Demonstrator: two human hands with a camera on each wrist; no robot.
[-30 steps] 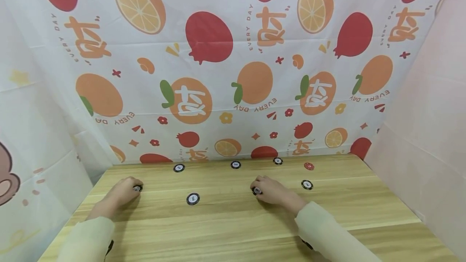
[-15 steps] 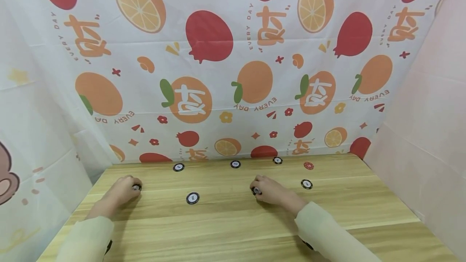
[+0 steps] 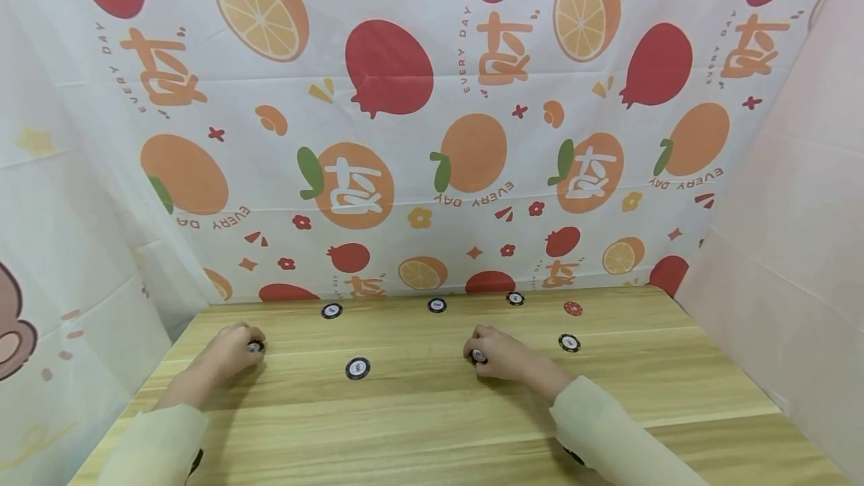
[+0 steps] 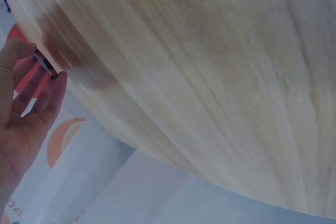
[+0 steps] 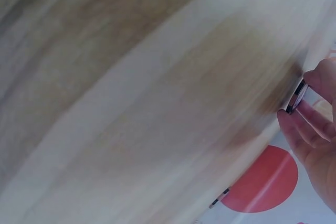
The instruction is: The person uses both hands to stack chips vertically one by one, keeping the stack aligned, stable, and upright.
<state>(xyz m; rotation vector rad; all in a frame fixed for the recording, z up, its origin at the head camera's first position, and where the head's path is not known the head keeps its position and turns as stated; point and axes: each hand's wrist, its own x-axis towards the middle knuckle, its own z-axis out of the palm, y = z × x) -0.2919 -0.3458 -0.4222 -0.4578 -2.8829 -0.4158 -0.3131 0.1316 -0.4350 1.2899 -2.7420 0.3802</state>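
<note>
At the left of the wooden table (image 3: 398,411), my left hand (image 3: 228,355) pinches a dark poker chip (image 3: 255,347) by its edges. In the left wrist view that chip (image 4: 45,63) shows edge-on between thumb and fingertip. Right of the middle, my right hand (image 3: 505,355) holds another dark poker chip (image 3: 478,355) the same way, its white centre partly visible. The right wrist view has this chip (image 5: 297,96) tilted between thumb and finger. Whether either chip touches the wood cannot be told. A loose black chip (image 3: 358,368) lies between the hands.
Toward the back edge lie three black chips, at left (image 3: 331,311), middle (image 3: 437,306) and right (image 3: 515,298). A red chip (image 3: 573,309) and a black chip (image 3: 570,343) are to the right. A fruit-print curtain (image 3: 418,246) hangs behind the table.
Hardly anything differs. Both hands keep their grip on their chips in nearly the same places, and the loose chips have not moved.
</note>
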